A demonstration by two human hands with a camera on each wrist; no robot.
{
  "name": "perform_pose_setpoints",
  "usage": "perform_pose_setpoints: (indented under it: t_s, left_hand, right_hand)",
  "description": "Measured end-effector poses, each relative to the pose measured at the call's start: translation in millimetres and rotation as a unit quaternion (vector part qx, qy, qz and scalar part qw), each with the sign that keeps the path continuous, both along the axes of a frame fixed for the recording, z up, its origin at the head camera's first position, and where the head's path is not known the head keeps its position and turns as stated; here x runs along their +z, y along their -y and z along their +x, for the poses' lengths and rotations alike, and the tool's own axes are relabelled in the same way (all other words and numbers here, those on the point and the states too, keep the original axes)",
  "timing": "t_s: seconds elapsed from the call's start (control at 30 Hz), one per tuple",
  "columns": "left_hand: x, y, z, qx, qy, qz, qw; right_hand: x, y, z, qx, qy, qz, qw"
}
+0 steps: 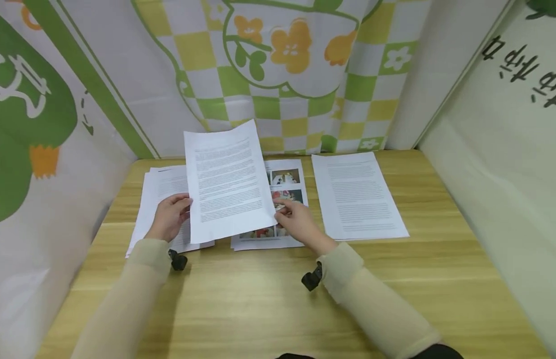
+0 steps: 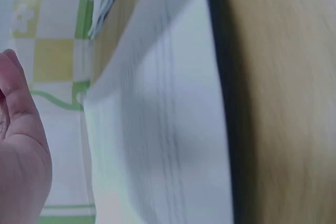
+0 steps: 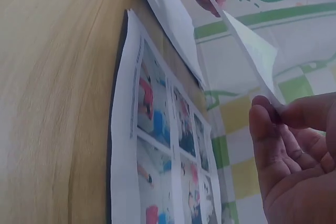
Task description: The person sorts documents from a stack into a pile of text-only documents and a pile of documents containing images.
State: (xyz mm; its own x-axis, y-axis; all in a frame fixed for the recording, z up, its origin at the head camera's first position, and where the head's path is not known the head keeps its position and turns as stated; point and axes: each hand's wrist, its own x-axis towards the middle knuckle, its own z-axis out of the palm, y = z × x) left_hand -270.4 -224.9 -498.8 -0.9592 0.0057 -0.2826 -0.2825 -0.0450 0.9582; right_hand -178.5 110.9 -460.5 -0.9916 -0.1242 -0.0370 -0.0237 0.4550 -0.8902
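A: The sheet?
B: White printed sheet [image 1: 227, 182], dense black text, no pictures. Lifted off the table, tilted, top edge leaning away, slightly curled.
A: Where is it?
B: Above and between the left text pile [image 1: 163, 199] and the photo page pile [image 1: 284, 199], overlapping both.
A: How is it held?
B: By its two lower side edges; right edge pinched, seen thin and bent in the right wrist view [image 3: 247, 45]. Left wrist view blurred.

Beige sleeves [image 1: 376, 299] — seemingly knitted
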Motion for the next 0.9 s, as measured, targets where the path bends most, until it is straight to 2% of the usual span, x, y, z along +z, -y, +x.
perform_pose_setpoints:
  t_s: [0.13,0.23,0.53,0.9]
  left_hand:
    - [1.6,-5.5,0.6,-0.027,-0.016,0.001,0.9995]
    - [4.4,-11.4,-1.0,-0.046,-0.029,-0.003,0.9985]
    - [14.6,-28.3,-6.7,-0.066,-0.033,-0.017,0.9971]
    - [11.5,-49.4,-4.9,-0.108,-0.025,-0.002,0.9938]
  right_hand:
    - [-3.2,-10.6,-1.0,-0.015,0.058,-0.05,0.997]
    - [-5.9,-17.8,-2.5,-0.027,0.079,-0.076,0.994]
    - [-6.9,-36.5,-0.4,-0.053,0.09,-0.088,0.991]
    - [-18.4,-62.8,7.6,-0.063,0.104,-0.105,0.987]
